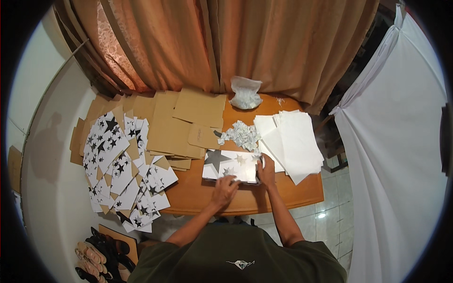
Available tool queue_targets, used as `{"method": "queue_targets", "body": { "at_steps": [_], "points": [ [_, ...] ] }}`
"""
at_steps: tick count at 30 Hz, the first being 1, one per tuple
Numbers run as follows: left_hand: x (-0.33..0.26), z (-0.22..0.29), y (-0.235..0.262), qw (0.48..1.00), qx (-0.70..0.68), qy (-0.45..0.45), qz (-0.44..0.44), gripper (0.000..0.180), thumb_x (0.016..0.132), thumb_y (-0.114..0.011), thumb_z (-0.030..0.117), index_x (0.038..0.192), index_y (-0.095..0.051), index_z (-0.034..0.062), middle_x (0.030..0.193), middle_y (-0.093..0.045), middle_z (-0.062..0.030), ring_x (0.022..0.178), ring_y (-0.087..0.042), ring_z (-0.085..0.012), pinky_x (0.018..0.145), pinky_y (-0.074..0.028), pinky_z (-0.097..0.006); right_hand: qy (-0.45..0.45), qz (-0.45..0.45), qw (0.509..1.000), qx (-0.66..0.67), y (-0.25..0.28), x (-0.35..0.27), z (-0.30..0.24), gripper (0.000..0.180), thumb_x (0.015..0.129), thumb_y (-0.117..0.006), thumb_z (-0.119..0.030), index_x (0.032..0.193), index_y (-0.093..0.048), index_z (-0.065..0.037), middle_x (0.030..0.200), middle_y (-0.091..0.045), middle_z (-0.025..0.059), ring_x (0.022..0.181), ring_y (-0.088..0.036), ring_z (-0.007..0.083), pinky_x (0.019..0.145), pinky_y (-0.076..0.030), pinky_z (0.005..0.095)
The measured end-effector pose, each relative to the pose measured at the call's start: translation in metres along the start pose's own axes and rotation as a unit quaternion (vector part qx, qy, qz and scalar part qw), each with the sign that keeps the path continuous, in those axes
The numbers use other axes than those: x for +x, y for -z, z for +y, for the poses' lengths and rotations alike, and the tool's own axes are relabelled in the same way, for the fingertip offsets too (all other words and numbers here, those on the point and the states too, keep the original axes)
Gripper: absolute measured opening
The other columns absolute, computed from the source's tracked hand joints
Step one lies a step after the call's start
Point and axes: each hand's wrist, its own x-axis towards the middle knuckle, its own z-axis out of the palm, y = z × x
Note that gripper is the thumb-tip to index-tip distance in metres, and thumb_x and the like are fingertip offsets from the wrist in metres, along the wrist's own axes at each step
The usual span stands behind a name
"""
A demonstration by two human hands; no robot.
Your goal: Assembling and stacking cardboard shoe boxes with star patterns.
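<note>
A white box (241, 168) printed with grey and silvery stars lies lengthwise near the front of the wooden table. My left hand (224, 192) is at its near long side, fingers bent over the front edge. Around the box's right end wraps my right hand (267, 171), thumb on the near side. Just behind the box is a heap of small white packets (242, 135), with a small dark object (217, 134) at its left. A stack of white paper sheets (298, 141) spreads out to the right of the box.
Flat brown cardboard pieces (172, 125) cover the table's left part. Further left, star-printed white cardboard pieces (113, 165) overlap in a large pile. A clear bag of packets (246, 96) stands at the back by the curtain (174, 42). Shoes (92, 257) sit at lower left.
</note>
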Motion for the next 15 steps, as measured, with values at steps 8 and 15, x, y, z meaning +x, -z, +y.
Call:
{"method": "queue_targets", "body": {
  "at_steps": [8,15],
  "points": [
    [0.052,0.05,-0.042,0.98,0.097,0.0,-0.176,0.12,0.064,-0.086,0.06,0.161,-0.025,0.0218,0.158,-0.032,-0.0204,0.149,-0.027,-0.0356,0.113,-0.019,-0.068,-0.281,-0.197,0.871,0.352,0.003,0.018,0.119,0.071,0.097,-0.052,-0.024,0.159,-0.026,-0.001,0.118,-0.061,0.0127,0.099,-0.057,0.0209,0.091,-0.046,0.0324],
    [0.044,0.049,-0.058,0.984,0.122,0.035,-0.128,0.118,0.063,-0.085,0.063,0.158,-0.032,0.0181,0.154,-0.035,-0.0213,0.148,-0.026,-0.0366,0.112,-0.017,-0.068,-0.341,-0.337,0.776,0.409,0.02,0.007,0.107,0.055,0.094,-0.061,-0.024,0.147,-0.05,-0.017,0.085,-0.055,-0.001,0.084,-0.05,0.0114,0.078,-0.045,0.0333]
  ]
}}
